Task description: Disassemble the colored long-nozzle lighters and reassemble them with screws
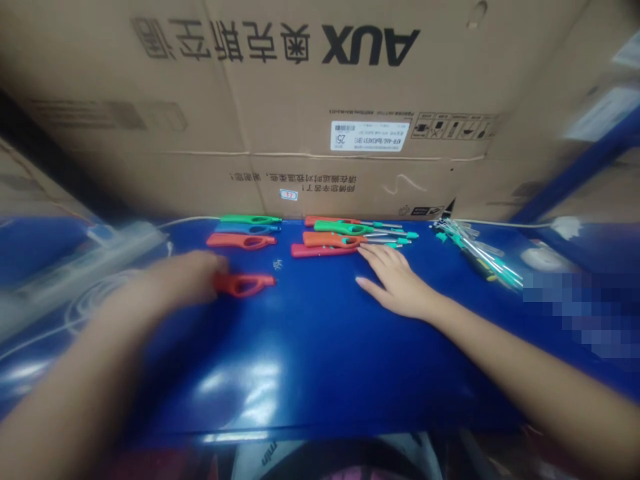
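Note:
My left hand (197,275), blurred, is closed around the back end of a red lighter handle (245,285), whose trigger loop points right over the table. Just beyond it lie a green lighter handle (245,219), a blue lighter handle (230,227) and another red lighter handle (240,240), none with a metal rod. My right hand (397,280) rests with fingers stretched out, its fingertips at the front end of a pinkish-red lighter (320,251). Behind that lie an orange lighter (333,239), a green lighter (340,228) and a red lighter (327,221), with metal rods pointing right.
A bundle of metal rods with teal ends (483,250) lies at the right, beside a black-and-yellow tool (477,265). A white power strip (100,267) and coiled cable (95,303) are at left. A large cardboard box (280,120) stands behind the blue table (320,360).

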A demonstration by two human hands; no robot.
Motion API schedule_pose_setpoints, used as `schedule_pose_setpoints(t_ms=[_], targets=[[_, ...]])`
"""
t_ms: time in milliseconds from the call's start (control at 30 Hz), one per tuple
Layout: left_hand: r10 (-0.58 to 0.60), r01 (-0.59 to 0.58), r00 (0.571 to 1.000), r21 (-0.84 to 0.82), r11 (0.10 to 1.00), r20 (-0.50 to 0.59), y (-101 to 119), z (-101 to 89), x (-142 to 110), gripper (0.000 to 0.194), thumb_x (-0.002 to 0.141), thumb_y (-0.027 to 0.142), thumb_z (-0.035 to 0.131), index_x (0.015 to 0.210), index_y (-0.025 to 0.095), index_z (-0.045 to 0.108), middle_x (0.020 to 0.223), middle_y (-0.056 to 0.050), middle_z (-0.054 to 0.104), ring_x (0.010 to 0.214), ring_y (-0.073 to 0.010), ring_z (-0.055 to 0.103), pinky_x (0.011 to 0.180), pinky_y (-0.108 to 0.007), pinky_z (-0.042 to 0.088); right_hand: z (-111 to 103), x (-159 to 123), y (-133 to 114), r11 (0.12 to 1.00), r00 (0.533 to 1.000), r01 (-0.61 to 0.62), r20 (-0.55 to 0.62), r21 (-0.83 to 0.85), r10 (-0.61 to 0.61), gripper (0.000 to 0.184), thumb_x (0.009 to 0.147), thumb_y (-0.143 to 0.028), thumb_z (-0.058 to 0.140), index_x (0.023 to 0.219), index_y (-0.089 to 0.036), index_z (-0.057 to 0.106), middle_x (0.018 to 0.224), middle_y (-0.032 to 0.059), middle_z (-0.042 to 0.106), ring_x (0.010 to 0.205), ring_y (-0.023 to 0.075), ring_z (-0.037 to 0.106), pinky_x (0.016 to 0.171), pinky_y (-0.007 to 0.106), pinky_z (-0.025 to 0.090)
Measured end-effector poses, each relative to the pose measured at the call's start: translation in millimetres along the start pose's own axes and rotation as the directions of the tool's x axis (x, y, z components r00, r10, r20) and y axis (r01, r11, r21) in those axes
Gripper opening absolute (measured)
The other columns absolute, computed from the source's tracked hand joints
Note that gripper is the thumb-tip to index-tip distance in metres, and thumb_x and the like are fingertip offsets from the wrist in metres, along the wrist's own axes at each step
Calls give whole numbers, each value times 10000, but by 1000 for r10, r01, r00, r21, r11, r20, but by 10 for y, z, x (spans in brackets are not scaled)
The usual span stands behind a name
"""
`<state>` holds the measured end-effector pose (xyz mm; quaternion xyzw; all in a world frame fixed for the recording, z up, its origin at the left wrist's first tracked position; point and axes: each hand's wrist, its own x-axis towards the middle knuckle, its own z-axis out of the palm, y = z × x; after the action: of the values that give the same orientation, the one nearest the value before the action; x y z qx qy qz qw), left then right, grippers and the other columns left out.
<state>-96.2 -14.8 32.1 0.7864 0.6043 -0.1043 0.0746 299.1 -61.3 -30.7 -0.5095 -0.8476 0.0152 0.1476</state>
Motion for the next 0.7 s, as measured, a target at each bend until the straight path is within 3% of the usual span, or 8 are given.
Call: schedule_pose_setpoints(t_ms=[200,300,433,600,700], targets=[[-76,81,996,125,989,-39,-146,-163,196,389,750,238,599,1113,128,685,1047,-148,707,891,-292,642,708,-308,440,9,10,48,999,997,12,-75,30,-10,504,963,-489,510,1365,-186,485,1373,161,541,1296,331,478,1094,528,379],[-72,84,993,132,988,-92,-109,-190,160,411,818,256,552,1198,135,653,1134,-137,700,922,-278,640,736,-307,455,-5,26,90,996,998,13,-60,83,-8,326,973,-391,502,1229,-191,533,1243,143,594,1180,306,529,1007,497,432],[-43,61,989,124,990,-141,-78,-176,154,395,862,280,531,1218,139,630,1191,-138,689,987,-292,644,765,-320,477,-120,14,148,990,997,59,39,126,-64,126,981,-266,462,1001,-198,565,1033,102,625,992,257,540,890,430,443],[-59,77,986,110,991,-154,-108,-146,195,403,818,271,592,1191,126,636,1205,-176,683,1037,-349,656,797,-361,499,-442,-124,170,966,955,72,261,250,-139,80,943,-240,523,895,-204,576,881,50,616,796,190,534,755,335,432],[-22,59,973,155,986,-231,-12,-188,107,372,828,222,554,1168,88,624,1170,-189,665,1042,-368,646,845,-407,502,-597,-208,130,960,936,40,326,276,-132,84,900,-284,600,917,-202,597,907,43,617,796,181,550,726,308,446]])
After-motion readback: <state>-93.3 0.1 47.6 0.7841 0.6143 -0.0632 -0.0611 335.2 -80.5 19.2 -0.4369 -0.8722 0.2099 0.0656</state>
